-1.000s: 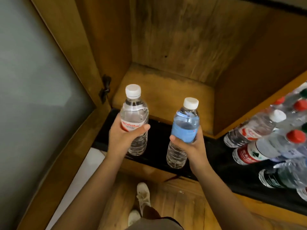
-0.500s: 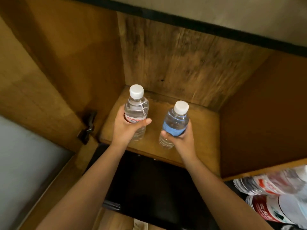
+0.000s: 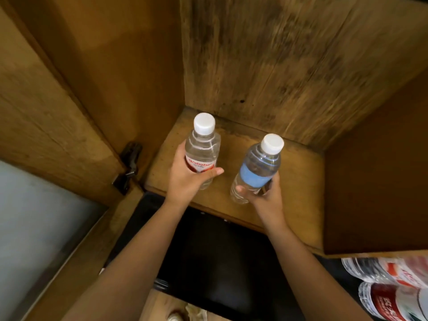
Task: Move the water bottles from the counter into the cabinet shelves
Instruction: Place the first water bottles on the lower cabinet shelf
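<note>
My left hand [image 3: 187, 179] grips a clear water bottle with a red-and-white label and white cap [image 3: 202, 149]. My right hand [image 3: 264, 198] grips a clear bottle with a blue label and white cap [image 3: 257, 170], tilted a little to the right. Both bottles are over the wooden cabinet shelf [image 3: 298, 181], in its front half. Whether their bases touch the shelf I cannot tell. On the black counter [image 3: 208, 256] below, at the lower right edge, lie more bottles with red labels [image 3: 389, 288].
The cabinet has a wooden back wall [image 3: 266, 66], a left side wall [image 3: 120, 72] and a right side wall [image 3: 379, 170]. An open door with a frosted pane [image 3: 34, 228] hangs at the left on a dark hinge [image 3: 129, 167]. Wooden floor and a shoe show at the bottom.
Both hands have carried the bottles up from over the black counter and forward over the shelf. The view has tilted up into the cabinet, so most counter bottles have left the frame.
</note>
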`<state>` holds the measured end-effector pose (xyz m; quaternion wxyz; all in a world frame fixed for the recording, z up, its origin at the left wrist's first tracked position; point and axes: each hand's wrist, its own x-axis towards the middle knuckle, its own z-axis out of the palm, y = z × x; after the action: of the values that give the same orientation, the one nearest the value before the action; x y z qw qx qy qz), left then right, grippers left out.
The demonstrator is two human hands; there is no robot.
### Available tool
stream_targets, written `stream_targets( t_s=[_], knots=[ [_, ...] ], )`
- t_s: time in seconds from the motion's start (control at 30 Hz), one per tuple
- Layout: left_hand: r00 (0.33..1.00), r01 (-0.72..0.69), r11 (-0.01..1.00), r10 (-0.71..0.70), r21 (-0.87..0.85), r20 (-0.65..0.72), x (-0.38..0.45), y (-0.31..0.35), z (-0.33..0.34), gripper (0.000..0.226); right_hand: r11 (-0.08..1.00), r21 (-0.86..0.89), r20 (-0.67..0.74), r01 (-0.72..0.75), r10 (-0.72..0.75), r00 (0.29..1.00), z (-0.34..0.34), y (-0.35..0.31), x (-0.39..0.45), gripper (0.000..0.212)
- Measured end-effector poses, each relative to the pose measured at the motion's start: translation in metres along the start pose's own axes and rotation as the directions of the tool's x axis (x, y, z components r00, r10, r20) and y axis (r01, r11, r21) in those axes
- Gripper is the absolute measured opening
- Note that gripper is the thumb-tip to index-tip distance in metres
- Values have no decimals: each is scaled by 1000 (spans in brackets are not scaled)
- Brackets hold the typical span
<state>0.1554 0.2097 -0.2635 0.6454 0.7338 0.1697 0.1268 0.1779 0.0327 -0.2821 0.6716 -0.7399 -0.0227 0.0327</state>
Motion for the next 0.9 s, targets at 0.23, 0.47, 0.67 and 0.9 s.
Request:
stream_targets(
  t_s=[0.23,0.47,0.67,0.9],
  knots=[
    [983,94,989,-73,116,-168,-10,-39,15,79,995,-104,-44,-11,7,999,3,20,-2,66],
    [964,27,986,17,162,-265,33,-50,29,74,977,-195,-76,84,-101,992,36,24,42,61],
    [948,-50,968,123,245,-292,98,-53,31,73,961,-248,-76,127,-150,986,68,21,100,63],
    [934,-41,973,117,226,-337,156,-50,34,70,938,-328,-102,115,-156,982,93,16,153,64]
  ],
)
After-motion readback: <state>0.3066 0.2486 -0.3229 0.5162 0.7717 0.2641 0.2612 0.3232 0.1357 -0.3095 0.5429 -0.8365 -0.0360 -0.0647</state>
